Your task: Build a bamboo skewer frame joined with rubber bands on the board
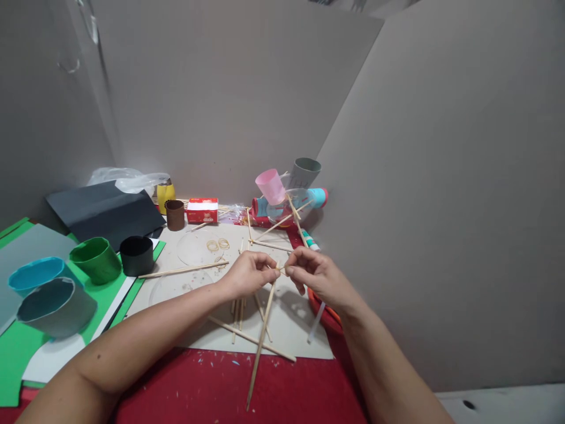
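My left hand (248, 274) and my right hand (312, 271) meet over a beige board (291, 330), fingers pinched together at the top of a long wooden stick (261, 341) that slants down toward me. Something small and thin sits between the fingertips; I cannot make it out. More wooden sticks (247, 335) lie crossed on the board under my hands. Behind them stands a stick frame carrying a pink cup (271, 186), a grey cup (304, 172) and a light blue cup (315, 197).
Rubber bands (218, 244) lie on the board. At left, paper cylinders in teal (35, 274), grey (55, 306), green (96, 259) and black (136, 254) stand on green paper. A brown cup (175, 214), yellow bottle (165, 194) and red box (202, 210) line the back wall. An orange bowl (326, 315) sits under my right wrist.
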Available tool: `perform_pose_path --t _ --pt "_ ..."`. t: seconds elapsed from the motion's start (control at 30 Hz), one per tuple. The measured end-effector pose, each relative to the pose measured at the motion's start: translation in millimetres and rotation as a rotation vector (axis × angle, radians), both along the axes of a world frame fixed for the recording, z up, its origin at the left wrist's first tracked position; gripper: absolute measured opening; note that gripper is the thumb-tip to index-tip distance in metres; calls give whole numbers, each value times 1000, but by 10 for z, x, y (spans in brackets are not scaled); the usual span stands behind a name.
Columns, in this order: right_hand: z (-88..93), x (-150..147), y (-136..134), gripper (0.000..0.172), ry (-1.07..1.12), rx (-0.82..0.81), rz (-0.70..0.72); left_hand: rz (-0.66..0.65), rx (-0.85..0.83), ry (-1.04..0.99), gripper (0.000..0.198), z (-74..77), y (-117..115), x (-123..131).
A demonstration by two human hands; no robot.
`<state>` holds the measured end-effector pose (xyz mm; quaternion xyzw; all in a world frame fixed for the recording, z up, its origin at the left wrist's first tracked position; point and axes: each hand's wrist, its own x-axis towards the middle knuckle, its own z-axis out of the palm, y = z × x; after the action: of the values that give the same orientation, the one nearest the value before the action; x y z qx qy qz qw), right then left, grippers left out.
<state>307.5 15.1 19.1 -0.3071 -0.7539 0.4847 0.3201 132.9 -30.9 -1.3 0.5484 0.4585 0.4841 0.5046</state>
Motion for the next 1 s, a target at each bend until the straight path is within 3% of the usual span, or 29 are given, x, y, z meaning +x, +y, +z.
perform_pose_path --t 0.17,0.4,0.5,0.6,0.73,0.9,1.0 --pt "-28 15 22 15 -55 60 8 13 -14 6 8 -10 7 1" --pt "-16 -2 -24 12 -173 321 -39 -20 0 68 9 -87 28 5" --pt "-8 -26 -8 13 -183 331 -52 -60 37 99 10 -100 21 22" --pt "39 -27 19 14 -209 226 -21 -107 65 125 12 -99 -1 49" --pt "73 42 86 14 -218 -64 45 -141 103 152 12 -124 -39 90" --pt "-61 125 212 19 -25 -436 155 -177 170 176 18 -151 -77 125" --pt "-164 117 267 21 90 -553 216 -158 187 163 18 -122 -104 133"
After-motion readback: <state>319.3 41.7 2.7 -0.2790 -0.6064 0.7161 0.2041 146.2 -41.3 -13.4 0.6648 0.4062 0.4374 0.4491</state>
